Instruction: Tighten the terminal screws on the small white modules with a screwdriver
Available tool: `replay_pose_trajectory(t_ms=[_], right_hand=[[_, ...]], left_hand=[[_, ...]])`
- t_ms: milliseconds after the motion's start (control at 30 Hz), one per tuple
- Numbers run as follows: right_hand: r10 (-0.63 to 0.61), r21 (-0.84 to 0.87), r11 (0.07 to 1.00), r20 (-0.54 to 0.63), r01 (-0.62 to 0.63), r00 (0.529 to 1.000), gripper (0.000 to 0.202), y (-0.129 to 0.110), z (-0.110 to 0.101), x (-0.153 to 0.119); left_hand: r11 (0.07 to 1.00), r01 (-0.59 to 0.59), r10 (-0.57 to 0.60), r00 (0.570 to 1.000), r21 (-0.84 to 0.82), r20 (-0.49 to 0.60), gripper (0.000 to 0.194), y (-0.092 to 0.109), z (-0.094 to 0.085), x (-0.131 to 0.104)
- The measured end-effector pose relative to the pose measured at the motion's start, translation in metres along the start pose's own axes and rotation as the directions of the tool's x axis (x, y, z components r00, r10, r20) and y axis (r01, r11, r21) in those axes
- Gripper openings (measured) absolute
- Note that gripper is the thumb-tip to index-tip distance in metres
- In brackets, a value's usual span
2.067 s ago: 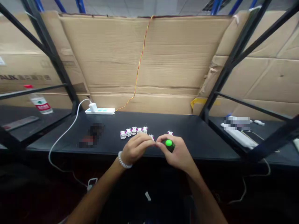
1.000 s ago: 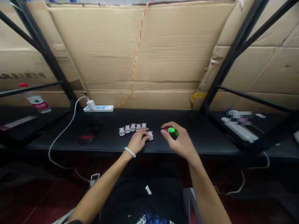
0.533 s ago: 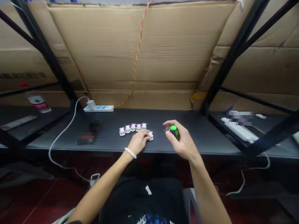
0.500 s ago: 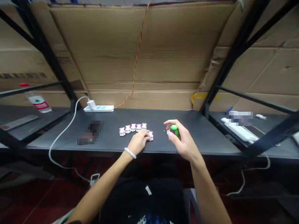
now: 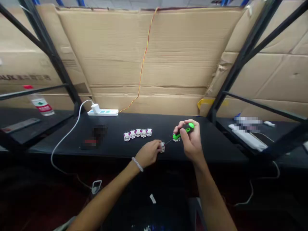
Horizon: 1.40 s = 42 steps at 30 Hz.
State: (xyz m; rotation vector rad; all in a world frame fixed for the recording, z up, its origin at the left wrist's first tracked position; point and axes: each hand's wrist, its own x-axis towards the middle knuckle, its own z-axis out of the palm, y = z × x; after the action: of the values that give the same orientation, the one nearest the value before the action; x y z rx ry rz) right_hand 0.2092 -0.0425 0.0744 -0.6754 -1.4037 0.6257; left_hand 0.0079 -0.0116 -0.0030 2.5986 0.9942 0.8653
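Observation:
My left hand [image 5: 149,152] pinches a small white part [image 5: 162,147] with dark details near the table's front edge. My right hand [image 5: 192,141] is wrapped around a green and black screwdriver [image 5: 184,131]. The screwdriver tilts, and its thin shaft points left and down to the part in my left hand; whether the tip touches it I cannot tell. Another white piece [image 5: 176,139] lies on the table behind the screwdriver, partly hidden by it. To the left, several similar white and purple parts [image 5: 138,132] stand in a slightly curved row.
A white power strip [image 5: 106,112] with a plugged-in charger sits at the back left, its white cable [image 5: 64,136] running over the front edge. Blurred dark items [image 5: 92,138] lie on the left. Black shelf posts [image 5: 231,73] flank the dark table [image 5: 115,125]; cardboard [image 5: 108,57] stands behind.
My left hand has moved right and slightly nearer with the white part. My right hand has tipped the screwdriver from upright-looking to slanted, its shaft now toward that part. The row stays put.

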Motion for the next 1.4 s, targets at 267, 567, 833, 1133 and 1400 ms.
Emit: replay_pose_trajectory(t_ms=[267,567,833,1133,1400], right_hand=[[-0.02,0.019,1.0,0.051,0.019,0.998,0.021,0.008,0.007,-0.002],[-0.029,0.049,0.998,0.059,0.026,0.998,0.021,0.01,0.009,-0.004],[-0.054,0.071,0.996,0.063,0.05,0.997,0.021,0.012,0.011,-0.004],[-0.153,-0.122,0.981,0.01,0.153,0.988,0.037,0.013,0.012,-0.004],[-0.151,-0.096,0.985,-0.1,0.142,0.983,0.049,0.02,0.017,-0.003]], left_hand=[[0.997,-0.01,0.008,1.0,0.076,0.02,0.013,0.001,0.005,-0.002],[0.996,-0.015,0.012,1.0,0.092,0.028,0.013,0.003,0.004,-0.003],[0.997,-0.002,0.0,1.0,0.073,0.022,0.013,0.004,0.004,-0.003],[0.998,0.009,-0.01,1.0,0.057,0.016,0.013,0.002,0.006,-0.002],[0.999,0.017,-0.018,1.0,0.046,0.021,0.017,0.002,0.006,-0.002]])
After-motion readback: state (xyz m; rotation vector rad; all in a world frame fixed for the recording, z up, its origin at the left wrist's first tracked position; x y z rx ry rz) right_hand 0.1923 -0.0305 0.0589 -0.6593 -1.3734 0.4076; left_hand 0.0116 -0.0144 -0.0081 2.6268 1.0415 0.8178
